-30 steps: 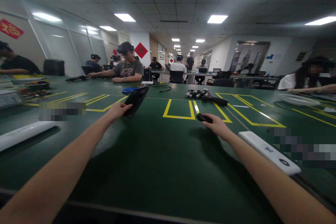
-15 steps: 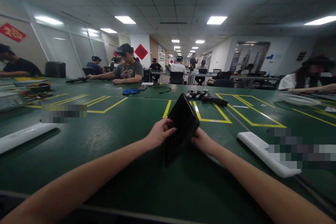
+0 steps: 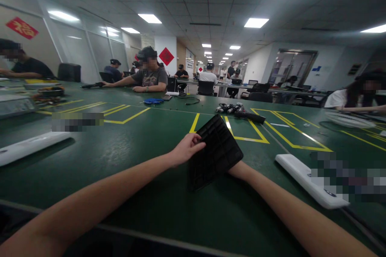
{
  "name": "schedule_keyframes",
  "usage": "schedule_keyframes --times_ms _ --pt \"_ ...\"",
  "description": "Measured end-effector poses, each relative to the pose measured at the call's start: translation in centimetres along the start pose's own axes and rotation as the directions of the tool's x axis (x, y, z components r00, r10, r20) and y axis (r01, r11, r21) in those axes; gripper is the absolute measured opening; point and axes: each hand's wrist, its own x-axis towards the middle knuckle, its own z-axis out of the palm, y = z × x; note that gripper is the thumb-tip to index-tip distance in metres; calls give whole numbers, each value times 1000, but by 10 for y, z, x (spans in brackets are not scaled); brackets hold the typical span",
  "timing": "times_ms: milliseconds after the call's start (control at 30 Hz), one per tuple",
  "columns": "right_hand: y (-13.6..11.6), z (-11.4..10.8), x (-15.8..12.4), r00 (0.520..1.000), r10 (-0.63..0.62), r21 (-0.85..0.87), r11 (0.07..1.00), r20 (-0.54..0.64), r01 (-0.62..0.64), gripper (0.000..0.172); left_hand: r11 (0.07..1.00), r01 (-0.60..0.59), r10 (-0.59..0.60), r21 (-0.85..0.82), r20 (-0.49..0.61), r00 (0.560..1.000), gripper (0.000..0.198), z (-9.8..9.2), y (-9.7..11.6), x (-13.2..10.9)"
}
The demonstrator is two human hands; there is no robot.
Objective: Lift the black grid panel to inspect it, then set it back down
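Note:
A thin, rectangular black panel (image 3: 215,150) with a grid of ridges on its face is tilted up above the green table. My left hand (image 3: 187,149) is at its upper left edge, with fingers curled and the thumb lying over the ridged face. Behind the panel's lower right edge is my right hand (image 3: 237,170); it bears the panel from the back, and its fingers are hidden.
White power strips lie to the left (image 3: 36,147) and right (image 3: 310,180). Beyond the panel are bundled black cables (image 3: 230,107), a black cylindrical object (image 3: 250,117) and yellow tape outlines (image 3: 251,140). A co-worker (image 3: 150,72) sits across the table.
The panel has turned from nearly edge-on to show its ridged face, its right side swinging down to the right. My right hand has moved slightly right and lower with it.

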Motion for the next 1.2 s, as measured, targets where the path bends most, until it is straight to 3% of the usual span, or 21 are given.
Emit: schedule_keyframes --times_ms 33,100,167,233,367,533,700,1000,1200 --pt "1 1 -1 1000 -4 -12 1000 -1 4 45 990 62 -76 -128 -109 991 23 -5 2 3" --pt "1 0 -3 1000 -8 -50 999 21 9 47 908 169 -287 -384 -275 918 25 -16 4 8" --pt "-1 -3 -4 998 0 -81 997 57 5 48 821 221 -434 -526 -324 840 32 -27 5 13" --pt "-4 -5 -4 997 22 -83 996 69 -16 51 792 241 -471 -560 -311 826 34 -34 6 15" --pt "-7 -4 -1 999 20 -40 999 37 -18 53 766 321 -477 -557 -157 865 8 -31 5 11" --pt "-11 -3 3 999 -7 32 999 41 6 48 879 373 -355 -299 114 928 31 -24 7 -1" --pt "-19 -7 4 997 -41 139 990 61 32 44 867 420 -299 -268 394 869 18 -24 14 -6" --pt "-32 -9 10 998 -27 323 946 56 7 42 850 400 -176 -342 532 828 23 -16 0 -3" --pt "-17 -6 6 998 -43 234 972 34 34 42 846 419 -179 -331 564 806 22 -12 2 -3"
